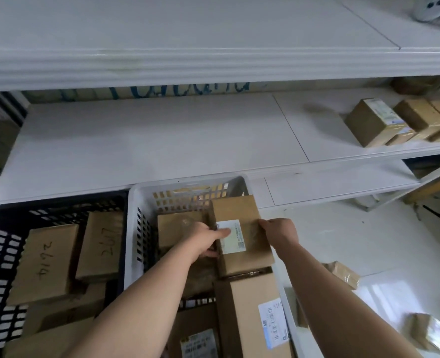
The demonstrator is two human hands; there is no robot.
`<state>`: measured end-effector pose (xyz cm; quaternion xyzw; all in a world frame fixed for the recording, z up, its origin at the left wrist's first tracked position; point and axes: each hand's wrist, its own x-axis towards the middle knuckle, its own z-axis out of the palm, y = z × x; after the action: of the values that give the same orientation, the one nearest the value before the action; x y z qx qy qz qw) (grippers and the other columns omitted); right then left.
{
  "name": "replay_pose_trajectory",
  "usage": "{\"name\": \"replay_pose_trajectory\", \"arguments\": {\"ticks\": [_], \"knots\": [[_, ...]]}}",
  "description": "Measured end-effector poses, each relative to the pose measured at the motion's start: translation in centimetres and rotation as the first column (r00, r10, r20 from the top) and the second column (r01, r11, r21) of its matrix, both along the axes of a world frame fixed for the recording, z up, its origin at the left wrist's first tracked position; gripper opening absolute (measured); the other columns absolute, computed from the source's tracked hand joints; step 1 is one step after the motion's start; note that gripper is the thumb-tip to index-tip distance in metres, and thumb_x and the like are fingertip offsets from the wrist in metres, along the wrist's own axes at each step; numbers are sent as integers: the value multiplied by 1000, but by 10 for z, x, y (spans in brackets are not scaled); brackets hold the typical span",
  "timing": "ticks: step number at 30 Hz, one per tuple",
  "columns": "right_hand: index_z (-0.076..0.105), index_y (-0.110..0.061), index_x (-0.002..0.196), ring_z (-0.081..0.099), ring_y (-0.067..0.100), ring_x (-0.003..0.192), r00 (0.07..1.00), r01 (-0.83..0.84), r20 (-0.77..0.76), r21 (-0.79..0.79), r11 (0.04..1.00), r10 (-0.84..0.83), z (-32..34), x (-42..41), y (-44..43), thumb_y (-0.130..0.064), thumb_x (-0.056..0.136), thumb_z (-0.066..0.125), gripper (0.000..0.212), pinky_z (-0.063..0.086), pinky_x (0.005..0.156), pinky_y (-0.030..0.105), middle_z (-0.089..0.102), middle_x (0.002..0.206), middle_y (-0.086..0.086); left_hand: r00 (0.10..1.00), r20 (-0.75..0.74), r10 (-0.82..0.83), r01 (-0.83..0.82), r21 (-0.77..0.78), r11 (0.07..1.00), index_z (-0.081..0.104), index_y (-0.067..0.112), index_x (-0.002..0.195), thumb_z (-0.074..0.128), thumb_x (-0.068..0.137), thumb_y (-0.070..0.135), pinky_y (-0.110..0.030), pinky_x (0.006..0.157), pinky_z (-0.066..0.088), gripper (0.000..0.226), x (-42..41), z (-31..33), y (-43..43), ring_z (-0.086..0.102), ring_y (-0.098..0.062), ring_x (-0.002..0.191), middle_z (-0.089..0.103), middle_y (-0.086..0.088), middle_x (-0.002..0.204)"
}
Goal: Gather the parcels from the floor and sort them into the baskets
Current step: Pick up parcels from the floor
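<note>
Evidently partway: left hand [208,239] and right hand [278,235] clasp a box [242,259] over the part-filled white basket [136,202], while two parcels [343,275] lie unsorted on the floor [343,228] right of it.

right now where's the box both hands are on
In the head view, the labelled box is at the right side of the white basket, gripped between the left hand and right hand, just beyond a longer carton.

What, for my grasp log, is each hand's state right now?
Left hand: grips the labelled cardboard parcel by its left edge.
Right hand: grips the same parcel by its right edge.
</note>
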<state>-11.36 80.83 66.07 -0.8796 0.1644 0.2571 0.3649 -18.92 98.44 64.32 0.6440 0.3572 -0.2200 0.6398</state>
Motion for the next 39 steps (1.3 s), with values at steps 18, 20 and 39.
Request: {"name": "replay_pose_trajectory", "arguments": {"ticks": [18, 20, 39], "knots": [[68, -11, 120, 61, 28, 110, 999, 49, -1, 111, 993, -50, -7, -24, -3, -4, 89, 59, 33, 50, 99, 40, 66, 121, 9, 991, 22, -129, 119, 250, 961, 62, 11, 115, 58, 95, 30, -33, 74, 57, 28, -11, -12, -10, 66, -17, 93, 68, -4, 116], [66, -10, 122, 59, 28, 112, 998, 64, -15, 129, 990, -63, -6, -28, -6, -3, 88, 59, 35, 49, 100, 39, 64, 125, 10, 988, 21, -156, 143, 283, 948, 58, 11, 122, 56, 95, 31, -24, 66, 49, 33, -15, -9, -11, 63, -16, 95, 66, -3, 119], [69, -5, 114, 54, 9, 64, 914, 298, 125, 439, 848, -386, 55, -76, -130, -2, 85, 65, 29, 42, 54, 17, 64, 89, 5, 897, 429, -106, -40, 319, 947, 65, 14, 84, 55, 92, 23, -32, 69, 52, 15, -5, 75, -151, 62, -22, 77, 67, -3, 84]]}}
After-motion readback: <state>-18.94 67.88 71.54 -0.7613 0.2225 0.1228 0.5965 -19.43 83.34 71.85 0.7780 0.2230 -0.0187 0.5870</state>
